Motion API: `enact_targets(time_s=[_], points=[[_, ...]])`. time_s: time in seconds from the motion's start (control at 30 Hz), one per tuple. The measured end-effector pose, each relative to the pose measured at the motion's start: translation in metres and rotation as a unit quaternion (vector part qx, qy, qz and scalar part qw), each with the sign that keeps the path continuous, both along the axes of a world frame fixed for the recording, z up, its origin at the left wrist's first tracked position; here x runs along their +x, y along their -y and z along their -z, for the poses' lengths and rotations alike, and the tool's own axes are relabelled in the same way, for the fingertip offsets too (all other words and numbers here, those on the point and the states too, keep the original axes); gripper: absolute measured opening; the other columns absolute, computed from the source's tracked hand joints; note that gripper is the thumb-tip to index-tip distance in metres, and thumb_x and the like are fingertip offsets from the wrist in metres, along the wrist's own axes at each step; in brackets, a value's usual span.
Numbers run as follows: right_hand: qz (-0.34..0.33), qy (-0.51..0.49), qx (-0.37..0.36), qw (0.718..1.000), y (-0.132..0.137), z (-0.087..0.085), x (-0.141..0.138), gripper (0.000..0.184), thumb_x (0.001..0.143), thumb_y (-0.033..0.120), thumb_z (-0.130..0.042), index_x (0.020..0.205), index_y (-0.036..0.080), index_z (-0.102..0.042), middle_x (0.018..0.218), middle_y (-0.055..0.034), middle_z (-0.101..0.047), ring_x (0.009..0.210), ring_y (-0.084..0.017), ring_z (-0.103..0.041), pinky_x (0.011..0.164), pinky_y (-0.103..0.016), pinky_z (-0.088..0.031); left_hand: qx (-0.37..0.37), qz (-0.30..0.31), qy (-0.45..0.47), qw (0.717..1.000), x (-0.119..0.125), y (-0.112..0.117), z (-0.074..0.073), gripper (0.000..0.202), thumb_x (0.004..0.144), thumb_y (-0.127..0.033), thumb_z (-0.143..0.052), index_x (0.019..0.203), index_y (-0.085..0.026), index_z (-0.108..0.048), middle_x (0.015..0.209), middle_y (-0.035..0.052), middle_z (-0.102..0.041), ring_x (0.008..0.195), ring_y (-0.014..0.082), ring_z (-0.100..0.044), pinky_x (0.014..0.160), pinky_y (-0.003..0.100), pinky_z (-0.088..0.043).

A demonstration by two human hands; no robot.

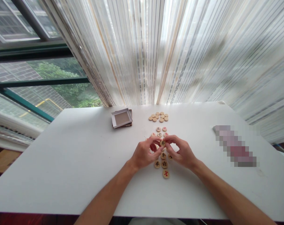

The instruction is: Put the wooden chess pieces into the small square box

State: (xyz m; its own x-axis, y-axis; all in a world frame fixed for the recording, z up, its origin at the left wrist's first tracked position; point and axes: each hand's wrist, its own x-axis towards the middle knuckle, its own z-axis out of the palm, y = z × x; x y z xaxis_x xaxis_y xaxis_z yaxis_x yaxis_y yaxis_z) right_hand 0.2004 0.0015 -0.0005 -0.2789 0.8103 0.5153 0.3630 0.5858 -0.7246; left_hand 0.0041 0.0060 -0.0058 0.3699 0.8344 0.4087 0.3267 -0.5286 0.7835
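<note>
1. Left side of the white worktop (57, 162): a shallow cardboard box (121, 118) sits near the far edge, on top of a darker flat piece. Your widest working room lies between it and the near edge.
2. Left hand (144, 153): curled inward, fingertips at the rim of the held disc. Keep your wrist low and clear of the discs underneath.
3. Centre: the xiangqi piece (162, 143) sits between both hands, above the column of face-up xiangqi pieces (164, 164). Hold it by the rim, level, so the carved face stays visible and it doesn't clip its neighbours.
4. Above it: a tight cluster of plain-topped wooden discs (158, 117) lies apart from the column, near the far edge.
5. Right hand (180, 153): also curled in, fingertips meeting the same disc from the other side.
6. Far right: a pixelated object (234, 145) lies on the worktop, unidentifiable. Keep your right elbow well inside it.
</note>
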Motion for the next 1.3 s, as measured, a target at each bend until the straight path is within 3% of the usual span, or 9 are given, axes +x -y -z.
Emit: enact_targets(time_s=[0.2, 0.67, 1.3], points=[[-0.018, 0.001, -0.004, 1.000, 0.0009, 0.0021, 0.0011, 0.024, 0.092, 0.017, -0.058, 0.115, 0.022, -0.059, 0.096, -0.0053, -0.070, 0.082, -0.018, -0.069, 0.077, -0.033, -0.059, -0.027, 0.013, 0.030, 0.999, -0.0002, -0.0004, -0.0019, 0.031, 0.090, -0.027, -0.066, 0.119, -0.021, -0.058, 0.093, 0.0034, -0.073, 0.071, 0.0122, -0.069, 0.068, 0.023, -0.059], [-0.021, -0.008, -0.011, 1.000, 0.0013, 0.0023, -0.0007, 0.022, 0.093, 0.022, -0.061, 0.115, 0.023, -0.061, 0.096, -0.0056, -0.070, 0.081, -0.018, -0.068, 0.075, -0.033, -0.060, -0.069, 0.019, 0.065, 0.995, 0.0007, 0.0001, -0.0060, 0.022, 0.097, -0.028, -0.054, 0.116, -0.019, -0.058, 0.088, 0.0040, -0.073, 0.075, 0.0145, -0.071, 0.068, 0.024, -0.057], [-0.032, -0.009, 0.021, 0.999, 0.0024, 0.0009, -0.0054, 0.019, 0.091, 0.021, -0.065, 0.110, 0.024, -0.064, 0.093, -0.0039, -0.071, 0.076, -0.017, -0.069, 0.071, -0.032, -0.062, -0.103, -0.029, 0.077, 0.991, -0.0004, -0.0012, -0.0014, 0.024, 0.090, -0.040, -0.068, 0.099, -0.019, -0.060, 0.074, 0.0010, -0.073, 0.068, 0.0151, -0.072, 0.061, 0.021, -0.054]])
